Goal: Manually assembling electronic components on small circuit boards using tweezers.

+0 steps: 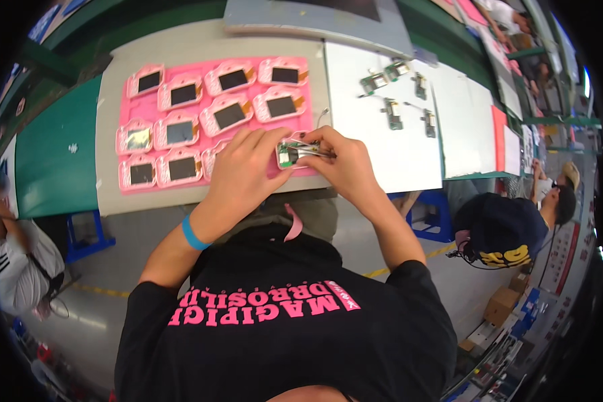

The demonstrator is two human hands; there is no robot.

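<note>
The circuit board (pixel 288 155) is located near the centre of the frame, slightly above mid-height, between the two hands. Its exposed face is green, with pale and dark components; pink material shows along its edges. The left hand (pixel 245 163) grasps the board at its left side. The right hand (pixel 345 159) pinches a slender silvery item (pixel 320 152) over the board's right portion; its type cannot be determined. Pink-cased units (pixel 211 119) with rectangular screens (pixel 232 80) occupy the upper left.
</note>
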